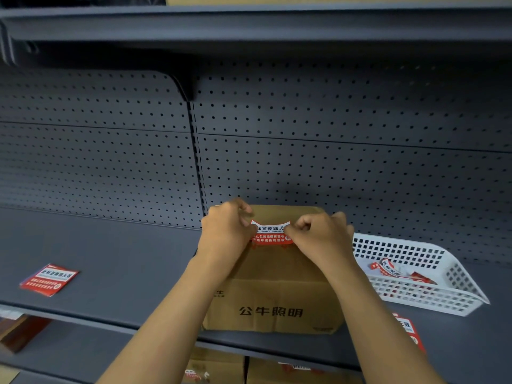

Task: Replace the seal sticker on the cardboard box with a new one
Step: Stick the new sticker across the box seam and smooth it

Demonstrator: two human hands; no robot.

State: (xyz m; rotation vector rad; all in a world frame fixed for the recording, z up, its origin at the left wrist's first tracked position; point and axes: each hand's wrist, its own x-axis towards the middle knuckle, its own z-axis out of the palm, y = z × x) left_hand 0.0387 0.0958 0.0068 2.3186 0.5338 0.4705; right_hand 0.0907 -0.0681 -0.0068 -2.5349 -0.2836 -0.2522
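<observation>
A brown cardboard box [273,300] with black printed characters stands on the grey shelf [124,261]. A red and white seal sticker [271,233] is stretched over the box's top. My left hand [225,231] pinches its left end and my right hand [321,234] pinches its right end. The sticker's top edge curves slightly between my fingers. Whether it is stuck down or lifted off the cardboard is unclear. My forearms cover parts of the box's sides.
A stack of red seal stickers [50,279] lies on the shelf to the left. A white perforated basket [432,297] at the right holds crumpled stickers [393,268]. Another sticker [408,328] lies near the shelf's front edge. A pegboard wall [304,151] backs the shelf; more boxes [219,367] sit below.
</observation>
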